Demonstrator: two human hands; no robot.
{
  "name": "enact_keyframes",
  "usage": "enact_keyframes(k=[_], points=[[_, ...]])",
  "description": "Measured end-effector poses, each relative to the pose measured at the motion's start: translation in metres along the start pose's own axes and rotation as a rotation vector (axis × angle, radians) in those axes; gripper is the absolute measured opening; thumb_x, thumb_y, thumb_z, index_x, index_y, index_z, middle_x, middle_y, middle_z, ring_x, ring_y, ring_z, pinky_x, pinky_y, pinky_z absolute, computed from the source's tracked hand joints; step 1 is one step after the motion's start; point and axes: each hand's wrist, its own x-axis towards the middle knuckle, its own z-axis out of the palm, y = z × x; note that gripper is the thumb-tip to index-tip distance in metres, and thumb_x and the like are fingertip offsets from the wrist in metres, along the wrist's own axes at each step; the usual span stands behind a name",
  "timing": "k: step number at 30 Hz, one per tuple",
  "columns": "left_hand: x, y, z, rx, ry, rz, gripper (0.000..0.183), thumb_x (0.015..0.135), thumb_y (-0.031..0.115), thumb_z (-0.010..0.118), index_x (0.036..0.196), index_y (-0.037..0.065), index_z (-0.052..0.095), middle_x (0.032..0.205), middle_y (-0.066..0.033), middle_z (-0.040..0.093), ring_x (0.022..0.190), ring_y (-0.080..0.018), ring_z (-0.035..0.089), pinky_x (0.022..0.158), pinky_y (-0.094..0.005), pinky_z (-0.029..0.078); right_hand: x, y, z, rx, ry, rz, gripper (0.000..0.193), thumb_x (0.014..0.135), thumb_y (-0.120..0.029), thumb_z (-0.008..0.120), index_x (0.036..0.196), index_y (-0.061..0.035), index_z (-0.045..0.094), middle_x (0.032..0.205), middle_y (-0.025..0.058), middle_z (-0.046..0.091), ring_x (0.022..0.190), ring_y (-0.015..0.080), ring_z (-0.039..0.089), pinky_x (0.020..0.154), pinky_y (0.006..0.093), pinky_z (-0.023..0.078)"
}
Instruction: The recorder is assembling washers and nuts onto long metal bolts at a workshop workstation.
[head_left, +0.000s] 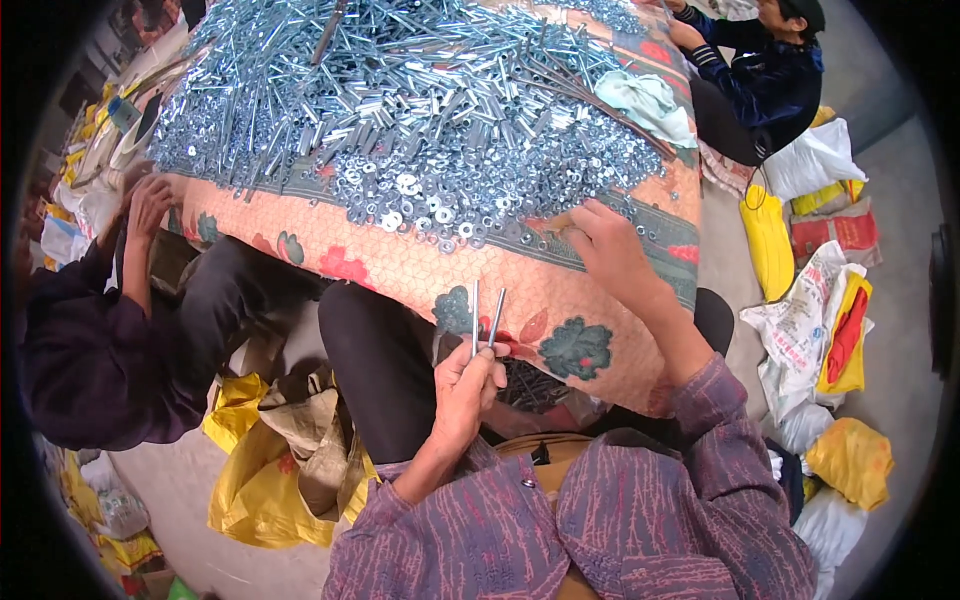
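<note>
— Floral cloth over a raised surface, heaped with zinc-bright hardware. What do I have in hand?

— Your left hand is clamped on two thin metal rods, upright, just below the cloth's edge. Your right hand reaches palm-down, fingers curled into the pile of washers at the near rim; whether they pinch anything, I cannot tell.

— And beyond?

— Long bolts behind the washers, yellow sacks on the floor, another person's hand at the left.
</note>
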Motion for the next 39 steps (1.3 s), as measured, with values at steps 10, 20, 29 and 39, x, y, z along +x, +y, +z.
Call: enact_keyframes(k=[10, 20, 29, 39], points=[[0.003, -0.007, 0.000, 0.031, 0.035, 0.070, 0.014, 0.095, 0.013, 0.054, 0.101, 0.001, 0.060, 0.066, -0.0050, 0.060, 0.040, -0.0024, 0.035, 0.039, -0.0172, 0.025, -0.001, -0.020, 0.018, -0.241, -0.068, -0.120, 0.009, 0.086, -0.006, 0.052, 0.093, -0.0060, 0.058, 0.079, 0.0109, 0.052, 0.077, 0.0274, 0.062, 0.066, 0.0394, 0.051], [-0.001, -0.007, 0.002, 0.122, -0.002, 0.090, 0.011, 0.093, 0.013, 0.058, 0.100, 0.005, 0.062, 0.068, 0.0006, 0.059, 0.047, -0.0006, 0.036, 0.043, -0.0171, 0.026, -0.015, -0.035, 0.009, 0.519, -0.156, 0.272, 0.009, 0.088, -0.009, 0.057, 0.091, -0.0009, 0.055, 0.074, 0.0057, 0.057, 0.061, 0.0117, 0.056, 0.053, 0.0293, 0.046], [0.005, -0.005, 0.004, 0.119, -0.014, 0.107, 0.012, 0.090, 0.011, 0.061, 0.097, 0.002, 0.062, 0.067, -0.0023, 0.060, 0.045, -0.0033, 0.040, 0.041, -0.0177, 0.028, -0.023, -0.051, -0.004, 1.107, -0.310, 0.414, 0.010, 0.089, -0.009, 0.057, 0.091, 0.0013, 0.056, 0.073, 0.0023, 0.058, 0.059, 0.0071, 0.053, 0.054, 0.0229, 0.044], [-0.004, -0.013, -0.002, -0.277, -0.208, -0.261, 0.012, 0.088, 0.009, 0.060, 0.097, 0.001, 0.061, 0.069, -0.0037, 0.058, 0.042, -0.0042, 0.036, 0.037, -0.0192, 0.020, -0.057, -0.077, 0.001, 0.237, 0.177, -0.216, 0.016, 0.075, 0.000, 0.065, 0.091, 0.0016, 0.063, 0.081, 0.0147, 0.059, 0.071, 0.0316, 0.058, 0.064, 0.0376, 0.047]])
